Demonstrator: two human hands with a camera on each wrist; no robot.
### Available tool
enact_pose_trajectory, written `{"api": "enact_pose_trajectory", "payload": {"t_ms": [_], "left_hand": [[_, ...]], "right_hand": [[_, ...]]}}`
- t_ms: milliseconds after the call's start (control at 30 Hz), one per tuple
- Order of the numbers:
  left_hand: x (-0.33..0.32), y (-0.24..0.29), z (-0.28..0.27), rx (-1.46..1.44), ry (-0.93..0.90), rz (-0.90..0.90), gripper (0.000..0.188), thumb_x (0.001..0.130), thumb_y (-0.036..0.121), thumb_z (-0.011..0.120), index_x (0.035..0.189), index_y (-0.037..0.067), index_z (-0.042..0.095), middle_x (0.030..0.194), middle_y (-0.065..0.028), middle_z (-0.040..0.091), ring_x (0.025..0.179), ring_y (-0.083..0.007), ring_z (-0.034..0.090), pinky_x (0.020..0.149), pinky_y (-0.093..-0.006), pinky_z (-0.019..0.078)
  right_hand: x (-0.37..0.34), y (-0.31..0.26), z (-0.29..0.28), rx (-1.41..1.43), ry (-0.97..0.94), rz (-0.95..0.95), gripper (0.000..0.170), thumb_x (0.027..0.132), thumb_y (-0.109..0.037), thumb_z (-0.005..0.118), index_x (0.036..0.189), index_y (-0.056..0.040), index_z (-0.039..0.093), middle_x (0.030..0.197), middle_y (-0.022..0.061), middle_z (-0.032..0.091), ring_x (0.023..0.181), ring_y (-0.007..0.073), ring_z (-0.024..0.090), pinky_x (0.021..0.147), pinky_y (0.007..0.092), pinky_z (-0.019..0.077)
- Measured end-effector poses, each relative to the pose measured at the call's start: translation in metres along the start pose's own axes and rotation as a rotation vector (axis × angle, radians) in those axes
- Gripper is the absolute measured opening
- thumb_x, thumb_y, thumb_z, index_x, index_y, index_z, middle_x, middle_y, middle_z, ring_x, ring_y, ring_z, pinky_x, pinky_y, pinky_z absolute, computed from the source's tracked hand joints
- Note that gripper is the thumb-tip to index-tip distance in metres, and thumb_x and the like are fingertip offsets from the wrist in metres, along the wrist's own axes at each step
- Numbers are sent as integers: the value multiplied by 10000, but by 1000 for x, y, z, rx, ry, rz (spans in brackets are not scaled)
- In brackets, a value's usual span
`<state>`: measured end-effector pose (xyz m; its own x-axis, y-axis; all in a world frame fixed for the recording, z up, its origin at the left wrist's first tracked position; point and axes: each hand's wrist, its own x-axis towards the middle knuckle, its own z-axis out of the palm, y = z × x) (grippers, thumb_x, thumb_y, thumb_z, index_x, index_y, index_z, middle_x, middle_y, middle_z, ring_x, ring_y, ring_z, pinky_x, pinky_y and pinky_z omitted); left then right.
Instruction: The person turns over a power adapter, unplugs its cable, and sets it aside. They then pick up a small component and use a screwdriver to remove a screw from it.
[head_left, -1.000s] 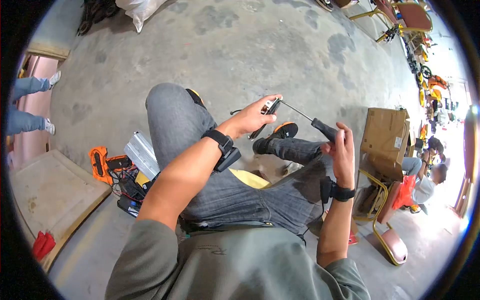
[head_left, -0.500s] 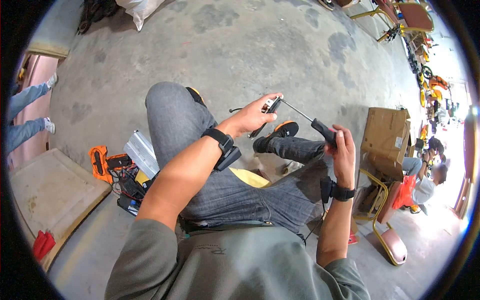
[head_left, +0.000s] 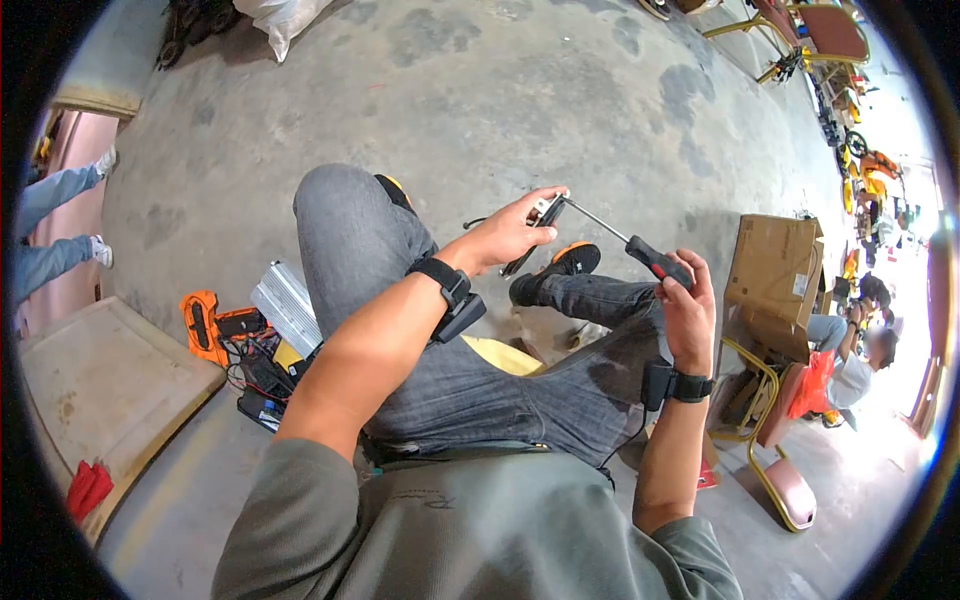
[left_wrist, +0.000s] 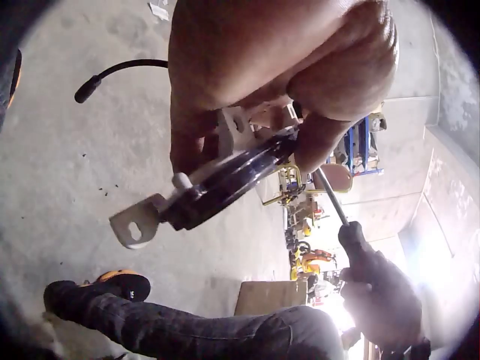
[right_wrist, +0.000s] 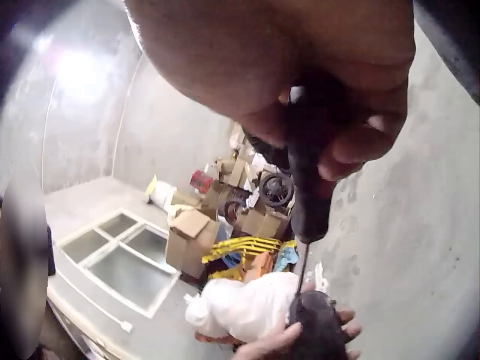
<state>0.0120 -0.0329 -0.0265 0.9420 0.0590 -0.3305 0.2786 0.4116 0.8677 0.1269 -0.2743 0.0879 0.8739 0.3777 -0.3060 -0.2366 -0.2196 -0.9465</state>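
Note:
My left hand (head_left: pixel 505 238) grips a dark, glossy curved part (left_wrist: pixel 229 184) that has pale metal tabs (left_wrist: pixel 136 223), one with a slot in it. A short black cable (left_wrist: pixel 124 66) sticks out past this hand in the left wrist view. With my right hand (head_left: pixel 690 318) I hold a screwdriver (head_left: pixel 655 259) by its black and red handle, thumb and fingers around the end of it. Its thin shaft (head_left: pixel 598 217) slants to the upper left, and the tip meets the far end of the dark part near my left fingertips.
Beside my left knee lie an orange tool (head_left: pixel 203 328), a ribbed silver box (head_left: pixel 286 303) and tangled wires. A cardboard box (head_left: pixel 770 275) on a chair stands close to the right arm. A wooden board (head_left: pixel 120 370) lies at left. Another person (head_left: pixel 850 380) sits at far right.
My right fingers have shifted on the screwdriver handle, and its red marking now shows more. The left hand with the dark part has stayed nearly still.

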Motion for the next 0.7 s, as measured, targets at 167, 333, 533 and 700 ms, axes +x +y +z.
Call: {"api": "enact_pose_trajectory", "payload": {"t_ms": [167,333,533,700], "left_hand": [[0,-1,0,2,-15,13,579,908,64,587,1441,212,415,1009,11,541,920,-98,489,878,-269,417],[-1,0,0,2,-20,27,582,904,69,595,1440,214,419,1000,13,537,917,-99,487,874,-267,416],[-2,2,0,12,-11,4,591,898,63,593,1441,216,420,1003,17,537,913,-97,482,864,-262,414],[-1,2,-1,0,-19,16,591,900,63,590,1445,209,413,1000,20,532,907,-95,481,860,-257,415]], "right_hand": [[-8,-20,13,-208,-6,33,325,943,-116,569,1250,-31,510,996,65,605,839,121,571,721,255,457],[1,-2,-8,60,-47,96,317,947,-85,548,1256,-39,498,1021,68,606,849,114,574,720,252,464],[-7,-17,13,-3,26,60,334,969,-89,518,1298,-51,476,991,64,613,757,105,542,672,230,451],[1,-1,-7,26,-38,108,310,979,-131,502,1275,-39,501,966,66,611,730,110,540,641,225,434]]}}
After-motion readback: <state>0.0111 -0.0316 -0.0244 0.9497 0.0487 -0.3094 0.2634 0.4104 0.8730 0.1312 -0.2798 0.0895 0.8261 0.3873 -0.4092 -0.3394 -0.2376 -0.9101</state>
